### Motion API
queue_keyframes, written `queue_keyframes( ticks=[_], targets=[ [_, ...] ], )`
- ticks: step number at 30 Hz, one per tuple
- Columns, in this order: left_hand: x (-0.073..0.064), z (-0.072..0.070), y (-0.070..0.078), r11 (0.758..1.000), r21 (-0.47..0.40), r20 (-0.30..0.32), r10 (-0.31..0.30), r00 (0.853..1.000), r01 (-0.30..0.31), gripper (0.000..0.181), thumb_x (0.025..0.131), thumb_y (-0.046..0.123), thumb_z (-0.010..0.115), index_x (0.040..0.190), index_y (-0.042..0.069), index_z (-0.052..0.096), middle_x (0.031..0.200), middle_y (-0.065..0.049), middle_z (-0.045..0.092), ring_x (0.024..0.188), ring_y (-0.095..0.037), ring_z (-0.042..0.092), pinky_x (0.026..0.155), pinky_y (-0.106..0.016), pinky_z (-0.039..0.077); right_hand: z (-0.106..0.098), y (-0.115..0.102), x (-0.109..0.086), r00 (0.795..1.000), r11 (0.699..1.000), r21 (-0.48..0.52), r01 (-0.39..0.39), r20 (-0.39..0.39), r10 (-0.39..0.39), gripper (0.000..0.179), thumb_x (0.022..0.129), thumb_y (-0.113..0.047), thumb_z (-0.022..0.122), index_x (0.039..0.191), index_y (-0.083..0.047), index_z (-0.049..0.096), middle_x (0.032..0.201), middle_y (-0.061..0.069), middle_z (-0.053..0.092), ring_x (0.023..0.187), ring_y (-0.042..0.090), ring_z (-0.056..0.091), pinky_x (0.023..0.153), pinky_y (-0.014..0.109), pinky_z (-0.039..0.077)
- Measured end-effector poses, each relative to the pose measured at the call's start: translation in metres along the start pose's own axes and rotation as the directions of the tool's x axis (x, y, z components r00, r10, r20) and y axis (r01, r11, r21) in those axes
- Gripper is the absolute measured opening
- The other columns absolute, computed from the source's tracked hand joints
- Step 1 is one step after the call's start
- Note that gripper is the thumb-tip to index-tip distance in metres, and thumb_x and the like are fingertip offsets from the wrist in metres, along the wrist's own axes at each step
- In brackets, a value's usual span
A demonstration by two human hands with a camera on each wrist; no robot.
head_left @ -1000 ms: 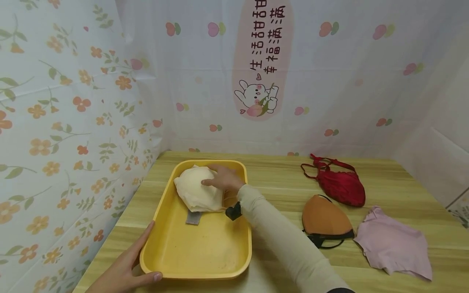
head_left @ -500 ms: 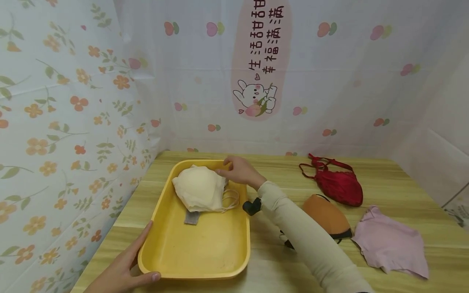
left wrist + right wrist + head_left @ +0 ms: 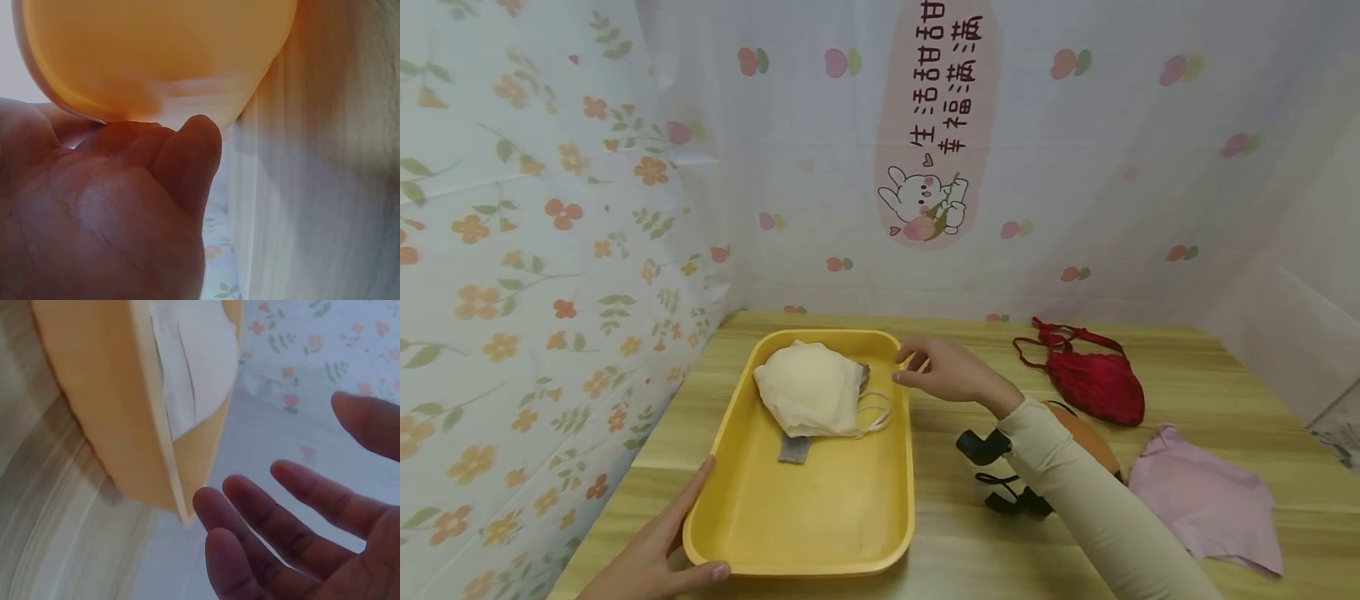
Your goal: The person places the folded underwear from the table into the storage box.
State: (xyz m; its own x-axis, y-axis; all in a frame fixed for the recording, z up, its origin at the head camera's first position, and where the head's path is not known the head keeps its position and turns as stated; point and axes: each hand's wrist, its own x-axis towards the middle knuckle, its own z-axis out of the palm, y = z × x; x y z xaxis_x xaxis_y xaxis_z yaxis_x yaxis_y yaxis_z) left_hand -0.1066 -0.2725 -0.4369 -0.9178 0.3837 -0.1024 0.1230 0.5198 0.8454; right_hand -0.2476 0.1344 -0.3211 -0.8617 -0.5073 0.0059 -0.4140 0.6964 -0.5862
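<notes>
A cream bra lies folded in the far half of a yellow plastic tub, its thin straps at the right. A grey strip pokes out from under it. My left hand grips the tub's near left corner, thumb on the front side and fingers along the left side. The left wrist view shows those fingers against the tub's outer wall. My right hand hovers beside the tub's far right rim, fingers loosely bent. Nothing is in its grasp in the right wrist view, where the fingers are spread.
On the wooden table to the right lie a red bra, an orange bra partly hidden by my right sleeve, and a pale pink cloth garment. A printed curtain hangs behind and at the left.
My right hand has let go of the cream bra and moved right, out over the tub's rim. The left hand and tub have stayed put.
</notes>
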Motion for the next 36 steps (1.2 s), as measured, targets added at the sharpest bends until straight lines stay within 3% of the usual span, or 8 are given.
queue_keyframes(
  ticks=[9,14,18,22,29,36],
  targets=[
    [0.0,-0.003,0.001,0.988,-0.101,0.083,-0.11,0.99,0.119,0.106,0.094,0.023,0.069,0.16,0.035,-0.013,0.168,-0.026,-0.003,0.12,0.028,0.027,0.093,-0.009,0.041,-0.016,0.033,-0.063,0.987,0.987,0.121,-0.105,-0.111,0.118,0.031,0.099,-0.032,0.064,0.119,-0.008,0.067,0.107,0.011,0.073,0.081,0.015,0.067,0.069,0.032,0.055],
    [-0.001,-0.004,0.0,0.977,-0.162,0.111,-0.124,0.986,0.141,0.105,0.094,0.022,0.067,0.161,0.035,-0.014,0.167,-0.028,-0.002,0.118,0.02,0.042,0.09,-0.012,0.045,-0.023,0.054,-0.094,0.968,0.976,0.12,-0.18,-0.153,0.197,0.032,0.097,-0.035,0.066,0.118,-0.011,0.067,0.109,0.01,0.072,0.085,0.016,0.068,0.072,0.032,0.055],
    [0.001,-0.004,-0.002,0.977,-0.162,0.107,-0.126,0.986,0.142,0.106,0.093,0.021,0.068,0.161,0.035,-0.013,0.167,-0.028,-0.001,0.118,0.02,0.042,0.09,-0.012,0.045,-0.025,0.074,-0.114,0.951,0.97,0.095,-0.224,-0.198,0.239,0.032,0.096,-0.035,0.068,0.117,-0.011,0.067,0.107,0.01,0.073,0.089,0.02,0.07,0.072,0.032,0.054],
    [0.003,-0.003,-0.003,0.975,-0.173,0.111,-0.125,0.986,0.143,0.107,0.093,0.02,0.068,0.16,0.036,-0.014,0.167,-0.027,-0.003,0.117,0.022,0.039,0.09,-0.012,0.045,-0.026,0.089,-0.129,0.934,0.965,0.084,-0.25,-0.241,0.263,0.031,0.096,-0.034,0.068,0.116,-0.01,0.067,0.106,0.01,0.074,0.093,0.023,0.071,0.072,0.032,0.054],
    [0.003,-0.001,-0.007,0.977,-0.182,0.105,-0.092,0.99,0.11,0.107,0.093,0.018,0.067,0.16,0.034,-0.014,0.167,-0.028,-0.004,0.119,0.019,0.042,0.09,-0.013,0.046,-0.026,0.113,-0.148,0.891,0.943,-0.041,-0.331,-0.342,0.298,0.035,0.091,-0.032,0.074,0.113,-0.005,0.07,0.101,0.009,0.076,0.092,0.026,0.069,0.074,0.039,0.053],
    [0.002,0.001,-0.01,0.97,-0.225,0.102,-0.069,0.992,0.09,0.106,0.093,0.015,0.065,0.161,0.031,-0.015,0.165,-0.031,-0.005,0.117,0.016,0.046,0.088,-0.016,0.049,-0.023,0.131,-0.16,0.863,0.913,-0.007,-0.407,-0.33,0.382,0.05,0.088,-0.034,0.077,0.12,0.003,0.065,0.113,0.028,0.069,0.104,0.043,0.065,0.082,0.053,0.055]
  ],
)
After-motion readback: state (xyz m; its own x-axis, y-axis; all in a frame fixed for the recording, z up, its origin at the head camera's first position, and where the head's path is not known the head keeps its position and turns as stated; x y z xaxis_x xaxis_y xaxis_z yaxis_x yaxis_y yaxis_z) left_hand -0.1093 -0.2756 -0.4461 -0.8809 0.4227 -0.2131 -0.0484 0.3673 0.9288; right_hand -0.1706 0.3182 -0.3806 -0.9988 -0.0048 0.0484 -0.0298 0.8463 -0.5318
